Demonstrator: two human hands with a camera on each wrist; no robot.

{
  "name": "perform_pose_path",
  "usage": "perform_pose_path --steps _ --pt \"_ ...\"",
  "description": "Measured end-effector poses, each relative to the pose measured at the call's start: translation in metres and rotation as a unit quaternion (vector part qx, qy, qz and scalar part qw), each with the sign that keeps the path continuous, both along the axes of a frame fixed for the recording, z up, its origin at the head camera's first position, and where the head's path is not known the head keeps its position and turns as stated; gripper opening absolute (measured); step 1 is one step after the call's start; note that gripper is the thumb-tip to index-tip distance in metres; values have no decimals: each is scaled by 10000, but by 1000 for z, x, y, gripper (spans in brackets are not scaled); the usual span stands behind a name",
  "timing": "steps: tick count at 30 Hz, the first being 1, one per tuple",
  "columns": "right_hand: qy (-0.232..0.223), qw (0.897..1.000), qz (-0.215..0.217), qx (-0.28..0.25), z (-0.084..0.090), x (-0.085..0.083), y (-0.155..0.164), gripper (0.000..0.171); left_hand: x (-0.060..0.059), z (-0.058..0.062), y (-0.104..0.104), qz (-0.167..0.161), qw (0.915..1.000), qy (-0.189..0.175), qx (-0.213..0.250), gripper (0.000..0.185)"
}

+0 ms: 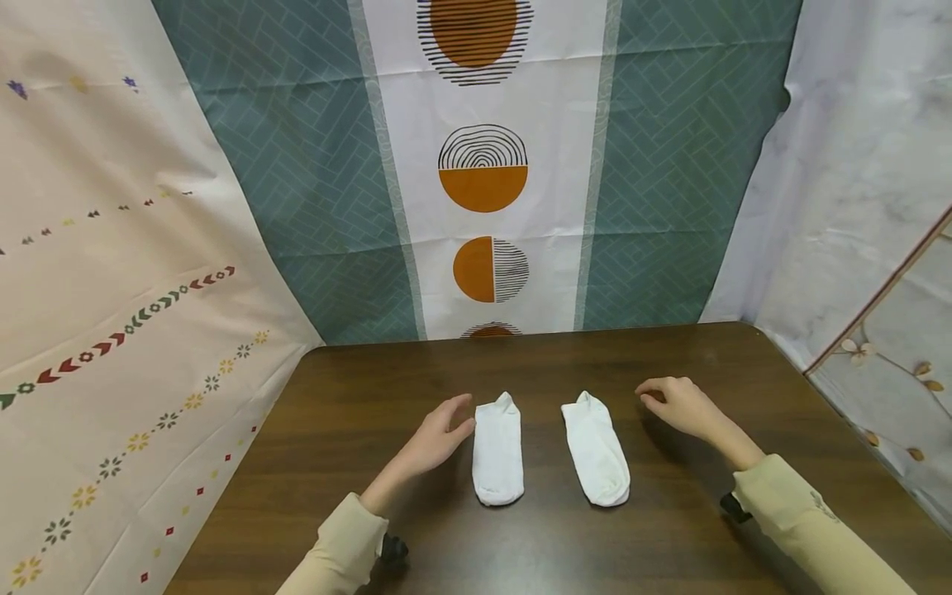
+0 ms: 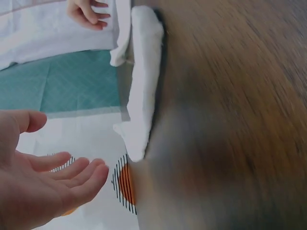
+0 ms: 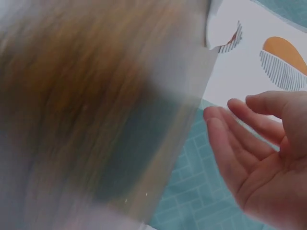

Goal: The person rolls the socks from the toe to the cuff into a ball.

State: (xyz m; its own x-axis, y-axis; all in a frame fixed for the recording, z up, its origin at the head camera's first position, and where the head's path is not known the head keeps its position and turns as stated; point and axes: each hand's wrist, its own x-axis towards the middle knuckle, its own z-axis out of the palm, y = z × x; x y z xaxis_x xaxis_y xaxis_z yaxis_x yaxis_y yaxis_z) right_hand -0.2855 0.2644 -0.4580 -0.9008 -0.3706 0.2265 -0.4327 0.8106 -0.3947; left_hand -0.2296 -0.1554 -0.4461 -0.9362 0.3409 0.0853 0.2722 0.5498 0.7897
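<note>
Dark wood table (image 1: 521, 364), two white socks (image 1: 497, 450) between empty fingers (image 1: 461, 411)

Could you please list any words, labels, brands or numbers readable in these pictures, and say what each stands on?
None: no readable text in any view.
The two white socks show no label or brand.
The backdrop cloth bears only patterns: orange circles, black lines.
The wooden table is unmarked.
</note>
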Motion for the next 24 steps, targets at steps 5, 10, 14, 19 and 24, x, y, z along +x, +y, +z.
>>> perform_pose_path --steps 5,10,14,19,24 --pt "-761 9961 -99 -439 3 -1 0 25 -2 -1 5 -354 9965 -547 519 49" --pt "-1648 9805 -193 -1050 6 -2 0 31 -3 -1 10 -572 9881 -1036 985 49" --pt "-2218 9622 -307 -1553 9 0 -2 32 -2 0 14 -535 9830 -1280 1204 50" --pt "-2851 9367 -395 -1992 10 0 -3 34 -2 0 19 -634 9698 -1694 1638 52" --pt "-3253 9147 -303 -2379 10 1 -2 37 -5 -2 25 -741 9472 -2235 2178 53"
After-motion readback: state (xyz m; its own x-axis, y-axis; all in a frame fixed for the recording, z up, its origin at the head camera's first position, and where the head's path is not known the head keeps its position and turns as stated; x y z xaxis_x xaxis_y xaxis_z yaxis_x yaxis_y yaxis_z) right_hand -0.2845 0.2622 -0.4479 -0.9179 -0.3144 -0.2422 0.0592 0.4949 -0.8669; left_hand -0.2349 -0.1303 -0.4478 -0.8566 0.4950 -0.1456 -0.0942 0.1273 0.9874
